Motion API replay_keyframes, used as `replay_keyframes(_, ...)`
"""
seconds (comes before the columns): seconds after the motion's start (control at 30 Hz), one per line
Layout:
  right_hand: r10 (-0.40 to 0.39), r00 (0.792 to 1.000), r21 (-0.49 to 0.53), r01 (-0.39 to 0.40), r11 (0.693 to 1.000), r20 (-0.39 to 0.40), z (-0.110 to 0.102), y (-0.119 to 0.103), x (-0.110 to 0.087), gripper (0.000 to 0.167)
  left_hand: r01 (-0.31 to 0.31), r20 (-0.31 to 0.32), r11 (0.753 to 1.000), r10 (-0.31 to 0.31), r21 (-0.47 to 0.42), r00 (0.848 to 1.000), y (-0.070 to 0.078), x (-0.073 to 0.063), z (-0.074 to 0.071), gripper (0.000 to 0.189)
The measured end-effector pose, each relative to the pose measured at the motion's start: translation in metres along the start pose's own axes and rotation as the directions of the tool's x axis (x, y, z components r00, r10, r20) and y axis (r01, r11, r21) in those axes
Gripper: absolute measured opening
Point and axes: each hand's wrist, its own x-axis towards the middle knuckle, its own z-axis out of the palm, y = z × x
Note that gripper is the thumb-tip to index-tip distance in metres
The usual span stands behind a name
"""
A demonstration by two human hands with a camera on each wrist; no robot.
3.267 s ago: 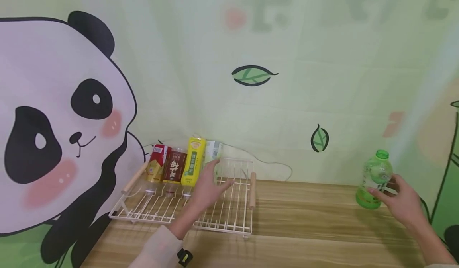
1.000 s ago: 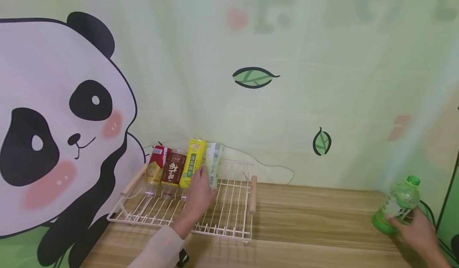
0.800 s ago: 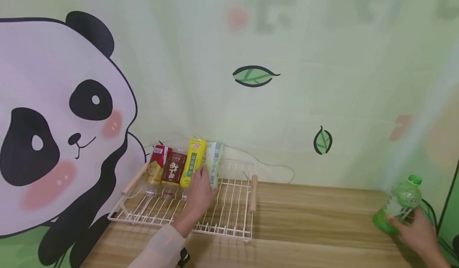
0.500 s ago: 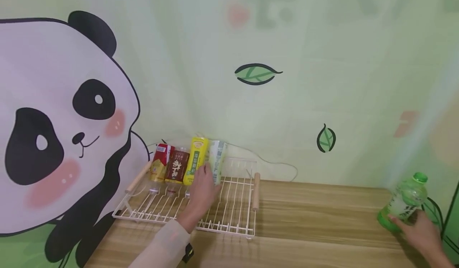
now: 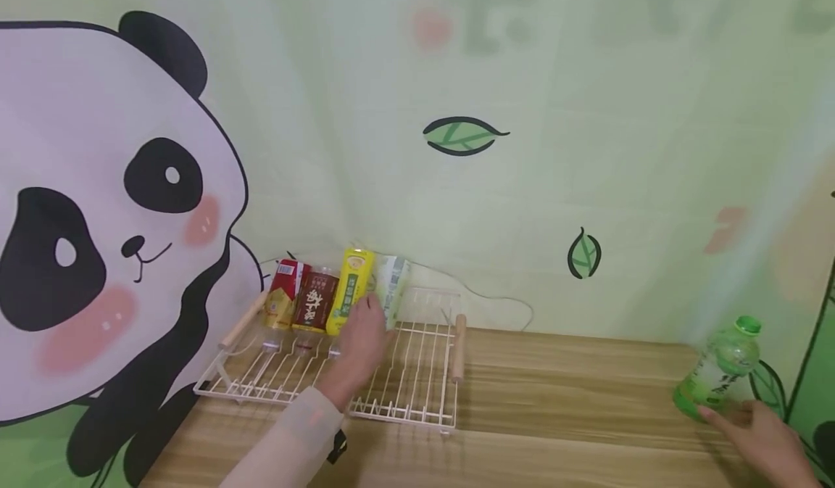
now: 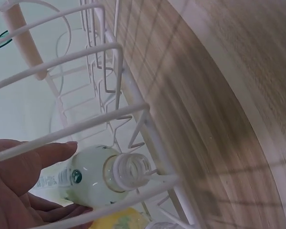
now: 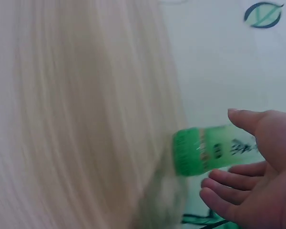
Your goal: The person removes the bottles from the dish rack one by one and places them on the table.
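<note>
In the rack, my left hand (image 5: pixel 365 336) grips a white bottle (image 5: pixel 393 288) with a pale printed label. The left wrist view shows its clear neck (image 6: pixel 133 171) pointing down through the wires, thumb on one side and fingers (image 6: pixel 62 212) on the other. To its left lean a yellow-labelled bottle (image 5: pixel 352 288), a brown-labelled bottle (image 5: pixel 317 301) and a red-and-gold bottle (image 5: pixel 287 296). At the far right a green bottle (image 5: pixel 720 368) stands on the table, its green cap upward. Beside its base is my right hand (image 5: pixel 759 430), thumb and fingers spread apart.
The white wire rack (image 5: pixel 417 401) has wooden handles (image 5: pixel 459 346) at both ends and stands on the wood-grain table (image 5: pixel 554 386). Behind hangs a pale green cloth (image 5: pixel 522 205) printed with a panda and leaves. A thin cord (image 5: pixel 489 296) runs along it.
Over the last seconds, the green bottle moved right and nearer in my right hand, which has now let go and drawn slightly away. My left hand closed round the white bottle, which now leans slightly more rightward.
</note>
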Motion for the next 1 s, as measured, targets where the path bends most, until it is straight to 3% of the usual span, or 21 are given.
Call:
replay_keyframes(0.17, -0.145, 0.987, 0.002, 0.145, 0.989, 0.066, -0.013, -0.025, -0.011, 0.112, 0.002, 0.020, 1.000, -0.003, 0.006, 1.000, -0.001, 0.002, 0.000, 0.081)
replay_keyframes(0.27, -0.242, 0.969, 0.001, 0.243, 0.970, 0.042, -0.023, -0.046, -0.020, 0.106, -0.007, 0.023, 1.000, 0.007, -0.001, 1.000, 0.000, 0.002, 0.001, 0.074)
replay_keyframes(0.33, -0.316, 0.949, 0.007, 0.316, 0.949, 0.008, -0.028, -0.061, -0.029, 0.098, -0.014, 0.019, 1.000, 0.014, 0.000, 1.000, 0.000, 0.003, 0.002, 0.071)
replay_keyframes(0.53, -0.501, 0.861, 0.024, 0.505, 0.863, -0.095, -0.035, -0.103, -0.055, 0.072, -0.005, 0.020, 1.000, 0.005, -0.004, 1.000, 0.002, 0.004, 0.005, 0.062)
replay_keyframes(0.83, -0.627, 0.767, 0.073, 0.639, 0.765, -0.140, -0.032, -0.137, -0.077, 0.056, 0.001, 0.026, 1.000, -0.001, 0.014, 1.000, 0.006, 0.002, 0.006, 0.057)
replay_keyframes(1.0, -0.670, 0.725, 0.070, 0.685, 0.725, -0.158, -0.033, -0.147, -0.084, 0.051, -0.017, 0.023, 0.999, 0.016, 0.035, 1.000, 0.005, 0.003, 0.008, 0.059)
